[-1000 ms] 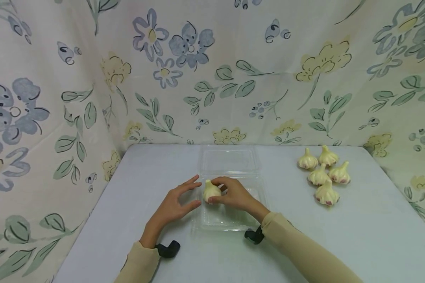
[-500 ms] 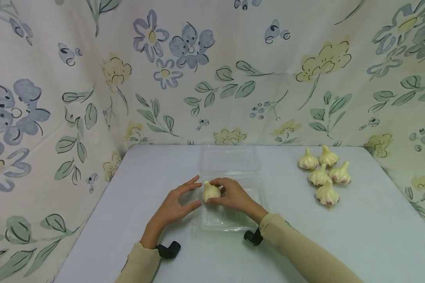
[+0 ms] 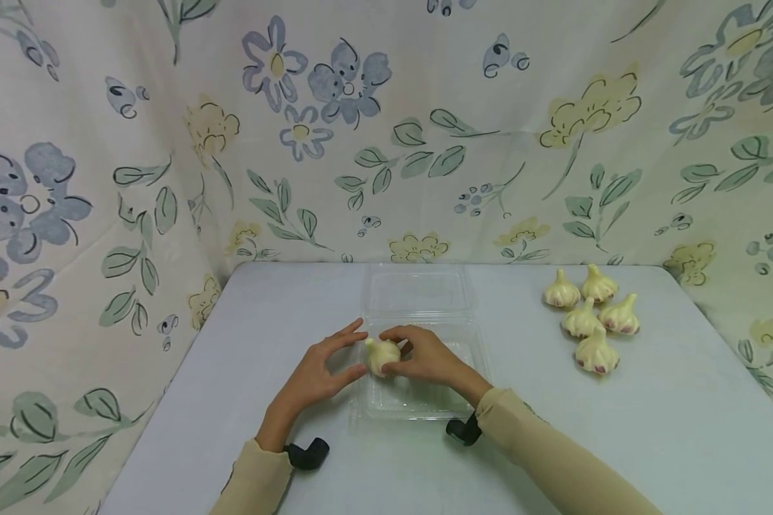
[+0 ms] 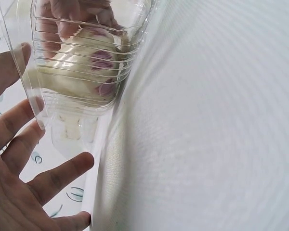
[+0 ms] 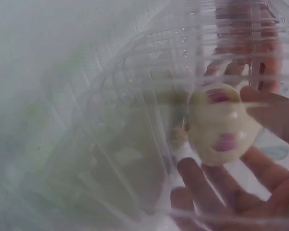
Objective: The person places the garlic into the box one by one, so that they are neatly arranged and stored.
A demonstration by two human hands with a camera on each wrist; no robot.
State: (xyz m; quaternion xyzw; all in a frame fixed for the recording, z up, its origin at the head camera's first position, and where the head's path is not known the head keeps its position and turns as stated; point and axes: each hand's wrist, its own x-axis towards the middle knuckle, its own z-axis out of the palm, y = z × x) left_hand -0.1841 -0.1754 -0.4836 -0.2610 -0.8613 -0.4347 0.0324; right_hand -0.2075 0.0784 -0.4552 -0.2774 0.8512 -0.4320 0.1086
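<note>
Floral cloth backs five loose garlic bulbs (image 3: pixel 591 315), well apart from the hands.

In the head view the right hand (image 3: pixel 425 355) covers the right side of the garlic (image 3: pixel 382 355), and the clear box (image 3: pixel 419 400) shows only faintly against the table. The right wrist view is blurred throughout, the box (image 5: pixel 135 144) walls smearing the garlic (image 5: pixel 221 125). The left wrist view cuts off the left hand (image 4: pixel 19 159) at its edge.
</note>
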